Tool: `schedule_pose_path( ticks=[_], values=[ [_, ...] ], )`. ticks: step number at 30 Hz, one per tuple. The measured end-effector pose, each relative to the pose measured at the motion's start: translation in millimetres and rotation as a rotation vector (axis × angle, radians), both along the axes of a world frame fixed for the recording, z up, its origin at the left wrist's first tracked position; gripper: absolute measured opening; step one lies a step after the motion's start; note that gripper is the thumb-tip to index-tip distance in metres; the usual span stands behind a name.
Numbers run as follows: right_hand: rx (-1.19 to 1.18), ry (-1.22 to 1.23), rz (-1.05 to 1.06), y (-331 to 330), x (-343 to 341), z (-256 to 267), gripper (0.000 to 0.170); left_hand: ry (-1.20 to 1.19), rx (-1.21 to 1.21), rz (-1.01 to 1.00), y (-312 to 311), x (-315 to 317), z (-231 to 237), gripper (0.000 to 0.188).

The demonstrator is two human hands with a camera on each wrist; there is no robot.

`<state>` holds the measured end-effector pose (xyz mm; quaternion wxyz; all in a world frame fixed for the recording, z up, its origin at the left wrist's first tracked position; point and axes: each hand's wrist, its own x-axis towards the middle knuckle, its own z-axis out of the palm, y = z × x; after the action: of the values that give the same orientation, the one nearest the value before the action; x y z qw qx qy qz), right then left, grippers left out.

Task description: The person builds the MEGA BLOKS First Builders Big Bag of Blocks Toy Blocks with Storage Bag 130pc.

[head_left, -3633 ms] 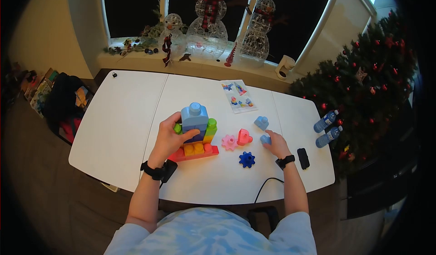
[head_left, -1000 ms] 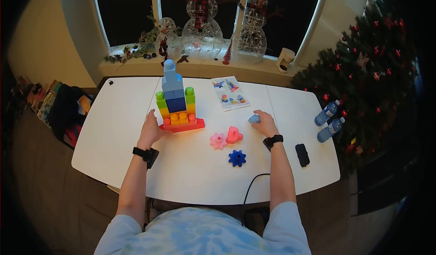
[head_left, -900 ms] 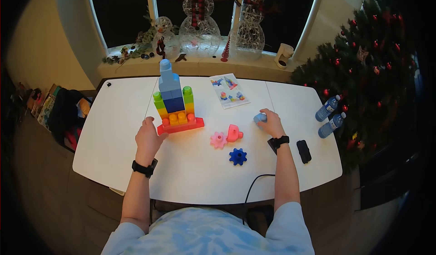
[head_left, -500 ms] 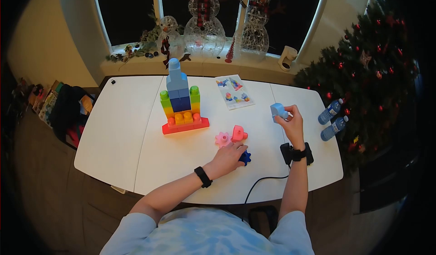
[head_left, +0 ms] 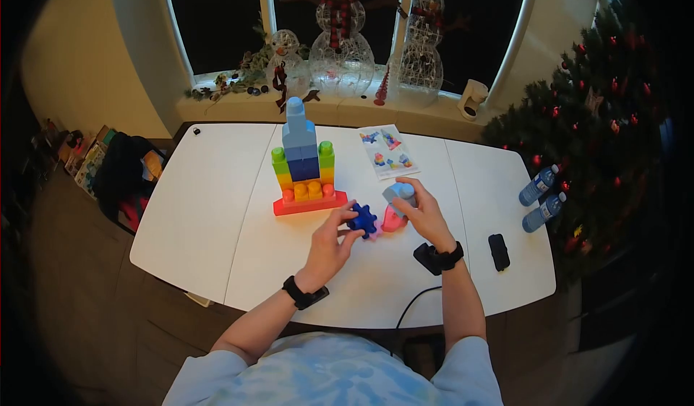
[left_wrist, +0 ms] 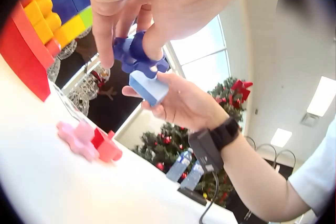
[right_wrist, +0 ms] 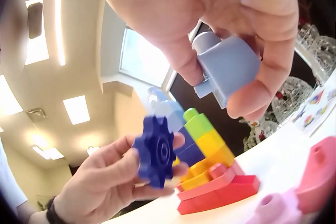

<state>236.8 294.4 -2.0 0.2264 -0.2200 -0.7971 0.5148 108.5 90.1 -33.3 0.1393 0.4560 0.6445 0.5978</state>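
Note:
Above the table, the left hand (head_left: 327, 253) pinches a dark blue gear (head_left: 363, 220) between thumb and fingers. Facing it, the right hand (head_left: 429, 221) grips a light blue block (head_left: 398, 193), whose round stud and small side peg show in the right wrist view. Pink gear (left_wrist: 79, 139) and coral-pink block (left_wrist: 108, 146) lie touching or nearly so on the table below the hands. Left of the hands stands a tower of stacked blocks (head_left: 303, 167): red base, orange and yellow rows, green-topped sides, a blue middle and a light blue top.
A picture sheet (head_left: 389, 151) lies on the white table (head_left: 195, 211) behind the hands. Two water bottles (head_left: 539, 185) and a black case (head_left: 499, 252) are at the right; a black cable (head_left: 419, 297) crosses the front edge. Wire snowmen (head_left: 342, 62) stand on the sill.
The left hand has lifted the dark blue gear off the table. Holding the light blue block, the right hand has moved left, toward the gear.

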Motion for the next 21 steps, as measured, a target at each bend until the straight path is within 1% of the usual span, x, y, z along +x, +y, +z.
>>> schedule_pose_path(
  ticks=[1,2,3,4,5,6,7,8,10,14,16,17,19,21],
  values=[
    [-0.01,0.002,0.001,-14.2,-9.1,8.3,0.048,-0.064,0.083,0.046,-4.3,-9.6,1.7,0.035],
    [-0.024,-0.008,0.048,-30.5,-16.5,19.9,0.048,-0.061,0.073,0.05,-8.7,-16.5,2.9,0.035],
    [-0.038,-0.016,0.097,-46.1,-23.6,29.2,0.047,-0.173,0.154,0.015,-13.0,-23.2,3.9,0.035],
    [-0.047,-0.007,0.101,-57.8,-30.7,32.3,0.047,-0.282,0.236,-0.021,-16.8,-28.9,4.4,0.034],
    [-0.037,0.074,0.155,-68.2,-37.5,34.5,0.048,-0.271,0.227,-0.019,-19.8,-32.5,3.0,0.034],
    [-0.027,0.158,0.206,-77.0,-43.8,35.6,0.048,-0.334,0.274,-0.027,-22.5,-34.9,1.4,0.036],
    [-0.035,0.169,0.204,-85.1,-49.3,36.5,0.048,-0.398,0.322,-0.037,-25.9,-37.0,0.3,0.038],
    [-0.068,0.196,0.213,-92.2,-53.5,37.2,0.05,-0.39,0.315,-0.04,-29.9,-38.5,-0.7,0.038],
    [-0.129,0.201,0.219,-98.6,-59.4,35.0,0.055,-0.545,0.33,-0.059,-35.7,-38.5,-1.7,0.035],
    [-0.138,0.216,0.185,-109.7,-60.2,39.0,0.054,-0.58,0.322,-0.092,-43.6,-42.7,0.4,0.033],
    [0.074,0.277,0.172,-120.2,-56.5,45.7,0.055,-0.593,0.361,-0.088,-46.6,-41.2,6.4,0.034],
    [0.074,0.277,0.169,-122.5,-56.8,45.3,0.055,-0.594,0.359,-0.09,-47.9,-40.8,8.3,0.034],
    [0.279,0.349,0.147,-124.7,-57.1,44.8,0.056,-0.582,0.358,-0.093,-49.4,-40.4,10.2,0.034],
    [0.296,0.341,0.152,-124.6,-56.0,45.1,0.057,-0.576,0.357,-0.093,-50.2,-41.2,8.0,0.034]
  ],
)
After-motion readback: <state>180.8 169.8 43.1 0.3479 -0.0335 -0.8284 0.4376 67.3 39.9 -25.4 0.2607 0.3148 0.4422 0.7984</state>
